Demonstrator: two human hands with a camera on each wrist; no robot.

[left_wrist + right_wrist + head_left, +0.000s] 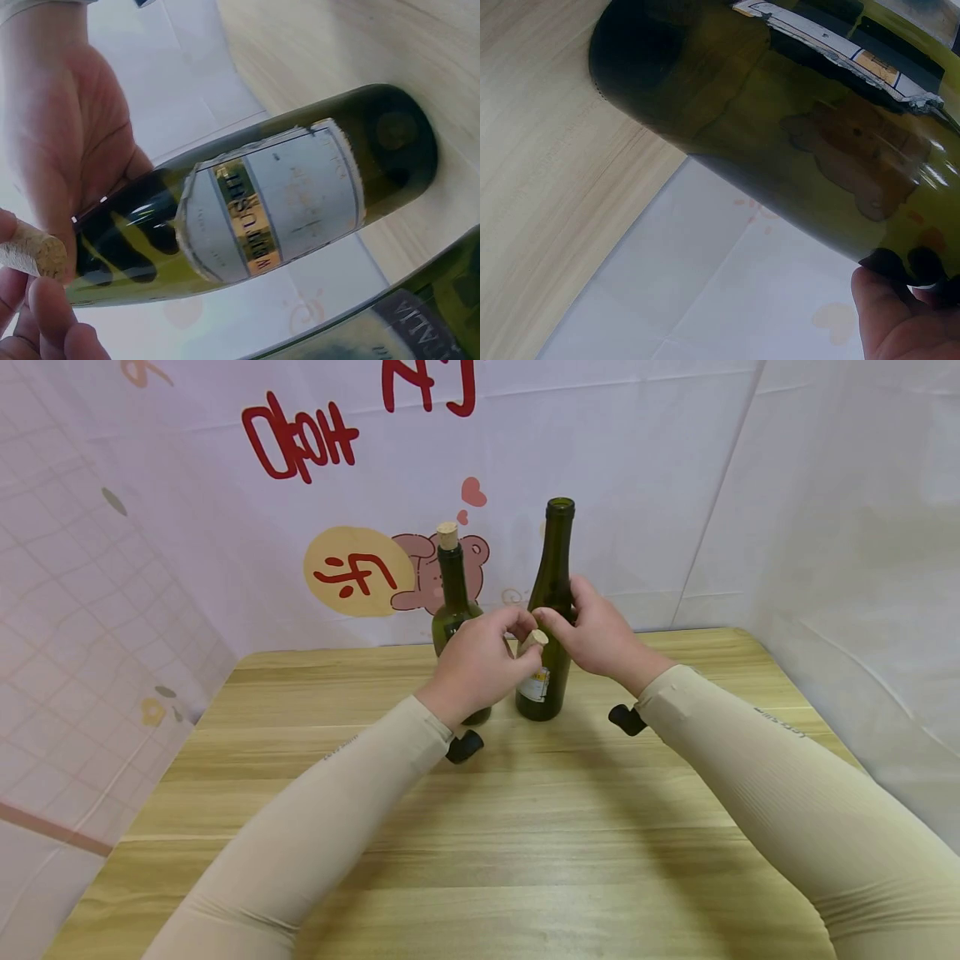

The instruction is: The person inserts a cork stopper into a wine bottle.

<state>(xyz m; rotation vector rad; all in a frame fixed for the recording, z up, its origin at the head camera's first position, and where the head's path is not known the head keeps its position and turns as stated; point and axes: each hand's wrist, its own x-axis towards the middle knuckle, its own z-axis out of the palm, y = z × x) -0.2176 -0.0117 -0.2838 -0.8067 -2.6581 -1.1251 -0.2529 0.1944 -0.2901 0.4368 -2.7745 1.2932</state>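
Between its thumb and fingers, my left hand pinches a cork; the left wrist view shows the same cork from close by. My right hand grips a green wine bottle around its shoulder. This bottle stands upright on the table, its mouth uncovered, and a torn pale label faces the left wrist camera. Just to its left is a second green bottle, partly hidden behind my left hand, with a cork standing in its mouth.
The wooden table ends at a back edge close behind the bottles. A white printed cloth hangs behind it. Black wrist-worn pieces stick out below both sleeves.
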